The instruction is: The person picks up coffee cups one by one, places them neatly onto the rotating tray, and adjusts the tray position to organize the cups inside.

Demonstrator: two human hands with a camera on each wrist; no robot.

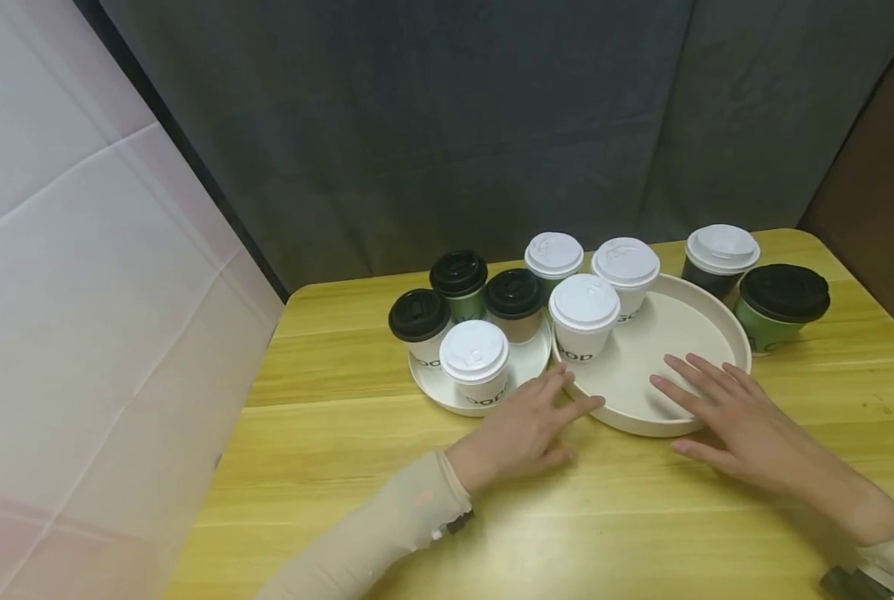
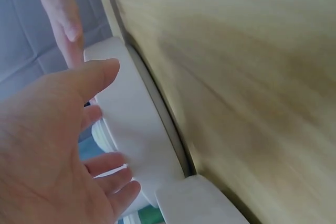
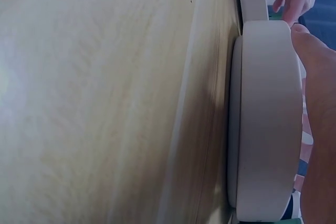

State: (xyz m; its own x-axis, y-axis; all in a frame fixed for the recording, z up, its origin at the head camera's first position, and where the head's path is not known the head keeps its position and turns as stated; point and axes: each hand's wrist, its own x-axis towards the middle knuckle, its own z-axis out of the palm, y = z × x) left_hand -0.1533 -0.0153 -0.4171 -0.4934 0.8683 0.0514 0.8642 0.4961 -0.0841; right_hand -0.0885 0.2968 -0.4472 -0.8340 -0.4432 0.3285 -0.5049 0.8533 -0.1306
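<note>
A large round cream tray (image 1: 675,375) carries a white cup with a white lid (image 1: 585,321) at its left side, and another white-lidded cup (image 1: 626,275) stands at its back left. My left hand (image 1: 521,429) has its fingers spread at the tray's front left rim, near the smaller plate; whether they touch is unclear. Over the tray's front right part, my right hand (image 1: 746,433) reaches with loosely extended fingers. In the left wrist view, the left palm and fingers (image 2: 113,184) hold nothing, beside the tray wall (image 2: 136,124). The right thumb (image 3: 307,43) lies by the rim in the right wrist view.
Left of the tray, a smaller white plate (image 1: 525,362) bears several lidded cups, including a white-lidded one (image 1: 476,367). A green-and-white-lidded cup (image 1: 554,257) stands behind. At right are a dark cup with white lid (image 1: 719,258) and a green cup with black lid (image 1: 780,308).
</note>
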